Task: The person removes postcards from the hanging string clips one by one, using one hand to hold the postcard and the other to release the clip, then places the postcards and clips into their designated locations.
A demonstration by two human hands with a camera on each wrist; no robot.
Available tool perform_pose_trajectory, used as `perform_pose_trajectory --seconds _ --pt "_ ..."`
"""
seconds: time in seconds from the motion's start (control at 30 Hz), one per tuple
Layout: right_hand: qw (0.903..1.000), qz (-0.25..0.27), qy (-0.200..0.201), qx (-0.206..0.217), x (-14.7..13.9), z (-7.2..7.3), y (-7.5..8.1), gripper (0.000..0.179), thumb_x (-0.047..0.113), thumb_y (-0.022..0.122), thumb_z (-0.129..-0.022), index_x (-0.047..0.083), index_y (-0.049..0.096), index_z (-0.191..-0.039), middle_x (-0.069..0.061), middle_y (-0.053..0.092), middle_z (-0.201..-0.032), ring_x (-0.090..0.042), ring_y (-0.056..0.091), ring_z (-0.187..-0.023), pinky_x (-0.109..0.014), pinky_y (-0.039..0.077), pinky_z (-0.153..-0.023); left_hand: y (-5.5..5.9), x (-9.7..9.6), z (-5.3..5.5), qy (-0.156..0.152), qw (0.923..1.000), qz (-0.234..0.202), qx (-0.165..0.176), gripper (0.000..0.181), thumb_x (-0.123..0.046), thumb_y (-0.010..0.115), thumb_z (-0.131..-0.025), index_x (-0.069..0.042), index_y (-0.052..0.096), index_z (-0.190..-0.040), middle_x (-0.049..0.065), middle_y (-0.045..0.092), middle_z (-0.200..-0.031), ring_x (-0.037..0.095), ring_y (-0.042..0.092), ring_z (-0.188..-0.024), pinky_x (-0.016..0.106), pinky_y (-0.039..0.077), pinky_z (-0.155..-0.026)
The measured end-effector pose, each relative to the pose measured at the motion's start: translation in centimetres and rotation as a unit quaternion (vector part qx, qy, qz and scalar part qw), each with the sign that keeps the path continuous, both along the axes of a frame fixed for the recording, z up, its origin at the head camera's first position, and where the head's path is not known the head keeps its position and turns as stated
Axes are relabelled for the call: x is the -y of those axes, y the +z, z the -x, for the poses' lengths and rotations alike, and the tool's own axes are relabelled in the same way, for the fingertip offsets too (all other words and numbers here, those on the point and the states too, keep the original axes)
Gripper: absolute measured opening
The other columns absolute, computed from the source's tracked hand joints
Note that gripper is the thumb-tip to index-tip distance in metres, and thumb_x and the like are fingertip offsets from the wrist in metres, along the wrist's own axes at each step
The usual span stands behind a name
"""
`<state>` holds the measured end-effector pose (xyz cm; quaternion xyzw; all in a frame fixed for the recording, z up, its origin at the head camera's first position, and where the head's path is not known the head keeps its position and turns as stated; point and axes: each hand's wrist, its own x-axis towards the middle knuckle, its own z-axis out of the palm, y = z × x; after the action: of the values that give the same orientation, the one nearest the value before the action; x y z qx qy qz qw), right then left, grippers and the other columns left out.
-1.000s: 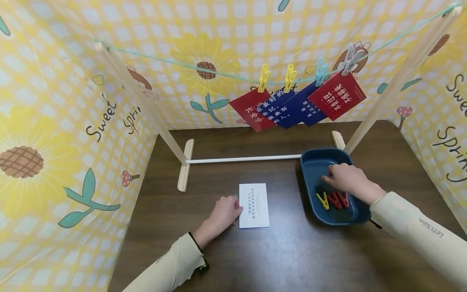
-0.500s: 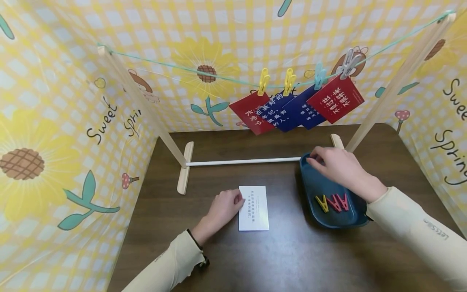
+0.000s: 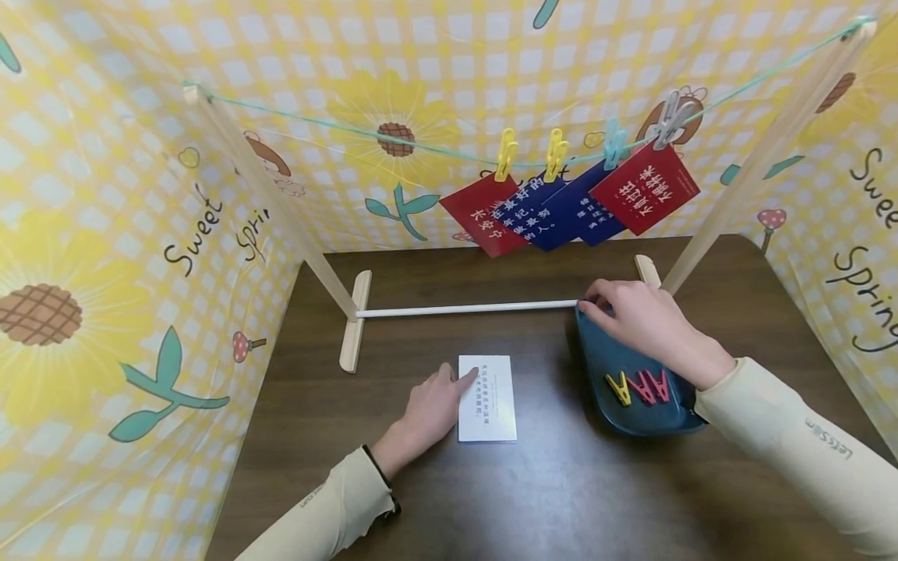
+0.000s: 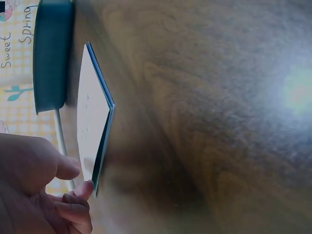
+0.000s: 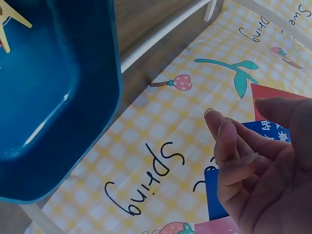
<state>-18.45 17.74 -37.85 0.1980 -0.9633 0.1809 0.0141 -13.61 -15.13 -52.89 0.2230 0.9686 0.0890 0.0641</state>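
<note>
Both hands rest low on the table in the head view: left hand [image 3: 429,405] touches the white card's [image 3: 487,398] left edge with relaxed fingers, right hand [image 3: 634,321] hovers over the blue tray's [image 3: 634,417] far rim. Left wrist view: fingertips meet the card's edge. Right wrist view: fingers loosely curled, holding nothing

Right hand [image 3: 641,319] hides the blue tray's [image 3: 596,366] far end.

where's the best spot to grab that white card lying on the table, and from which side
Take the white card by its left long edge, coming in from the left where the left hand already touches it. It lies flat on the table, so probably lift that edge with a fingertip, then pinch it; the left wrist view shows the edge slightly raised.
</note>
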Motion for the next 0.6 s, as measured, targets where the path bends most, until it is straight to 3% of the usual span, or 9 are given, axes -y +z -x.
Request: perform_pose_trajectory --seconds 0.3,0.47,0.6 --pt "0.9999 -0.001 0.001 0.017 -0.2 0.4 -0.6 0.027 0.025 0.070 -0.100 0.002 0.074 -0.113 -0.015 0.077 -0.096 -0.027 0.074 -0.077 -0.033 0.056 -0.056 -0.3 0.4 0.0 0.004 0.9992 0.035 0.016 0.049 -0.008 0.059 -0.104 -0.021 0.056 -0.152 0.014 0.054 -0.099 0.019 0.046 -0.070 0.028 0.041 -0.053" --pt "0.9998 0.008 0.006 0.017 -0.3 0.6 -0.6 0.025 0.022 0.070 -0.099 0.002 0.074 -0.113 -0.015 0.077 -0.097 -0.027 0.074 -0.078 -0.035 0.059 -0.060 -0.4 0.6 0.2 0.032 0.9987 -0.038 0.007 0.044 -0.015 0.064 -0.103 -0.014 0.060 -0.147 0.012 0.058 -0.103 0.018 0.053 -0.074 0.031 0.046 -0.056" --pt "0.9995 0.023 0.019 -0.010 0.0 1.0 0.9 0.023 0.021 0.070 -0.100 0.003 0.074 -0.113 -0.014 0.078 -0.098 -0.027 0.075 -0.081 -0.040 0.061 -0.065 0.3 0.7 1.0 0.057 0.9888 -0.136 -0.023 0.029 -0.014 0.068 -0.101 -0.008 0.071 -0.129 0.007 0.061 -0.097 0.016 0.057 -0.074 0.031 0.049 -0.060"
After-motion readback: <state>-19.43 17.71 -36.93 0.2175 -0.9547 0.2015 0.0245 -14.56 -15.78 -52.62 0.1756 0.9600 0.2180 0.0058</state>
